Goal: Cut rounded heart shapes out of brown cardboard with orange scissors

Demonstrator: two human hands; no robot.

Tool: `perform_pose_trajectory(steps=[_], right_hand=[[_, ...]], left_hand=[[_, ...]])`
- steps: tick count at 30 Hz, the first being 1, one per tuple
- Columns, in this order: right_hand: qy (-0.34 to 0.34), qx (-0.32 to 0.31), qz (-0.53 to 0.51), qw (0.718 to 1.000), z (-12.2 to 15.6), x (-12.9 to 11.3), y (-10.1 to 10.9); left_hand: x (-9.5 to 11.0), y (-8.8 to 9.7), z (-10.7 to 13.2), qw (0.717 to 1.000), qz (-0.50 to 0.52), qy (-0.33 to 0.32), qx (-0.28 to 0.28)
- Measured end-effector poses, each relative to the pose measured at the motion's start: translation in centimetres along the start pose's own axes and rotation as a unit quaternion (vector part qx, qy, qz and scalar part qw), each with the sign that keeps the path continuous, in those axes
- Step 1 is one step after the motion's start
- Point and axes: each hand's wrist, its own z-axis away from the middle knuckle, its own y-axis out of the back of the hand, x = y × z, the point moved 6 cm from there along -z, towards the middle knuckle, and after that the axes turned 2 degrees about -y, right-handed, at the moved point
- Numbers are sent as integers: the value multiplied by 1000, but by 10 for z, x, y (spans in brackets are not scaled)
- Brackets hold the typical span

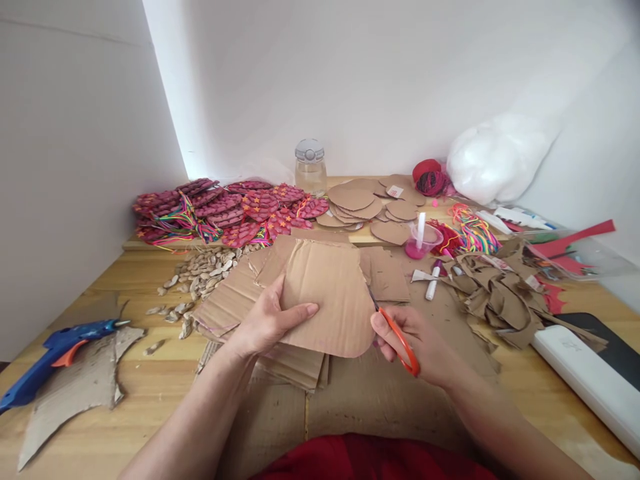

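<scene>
My left hand grips a piece of cardboard at its left side, thumb on top and fingers hidden underneath. The lower right corner of that piece is rounded. In my right hand is a pair of scissors with orange handles, its dark blades at the cardboard's right edge. How far the blades are apart is hard to see. Beneath the held piece lie several more cardboard pieces, some stacked, over a larger cardboard sheet in front of me.
A blue glue gun rests on a cardboard scrap at left. Nutshells, patterned pink pieces, a lidded jar and cardboard discs stand behind. At right are cardboard scraps, a cup of pink paint and a white oblong device.
</scene>
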Motion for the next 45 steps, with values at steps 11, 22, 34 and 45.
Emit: perform_pose_trajectory(steps=[11,22,34,45], right_hand=[[-11,23,25,999,0,3,3],[-28,-29,5,999,0,7,-2],[-32,0,19,999,0,6,-1],[-44,-34,-16,998,0,7,-6]], left_hand=[[5,1,0,1000,-7,-3,-12],[1,3,2,996,-36,53,-54],[7,4,2,998,-32,31,-45],[5,5,3,992,-88,58,-69]])
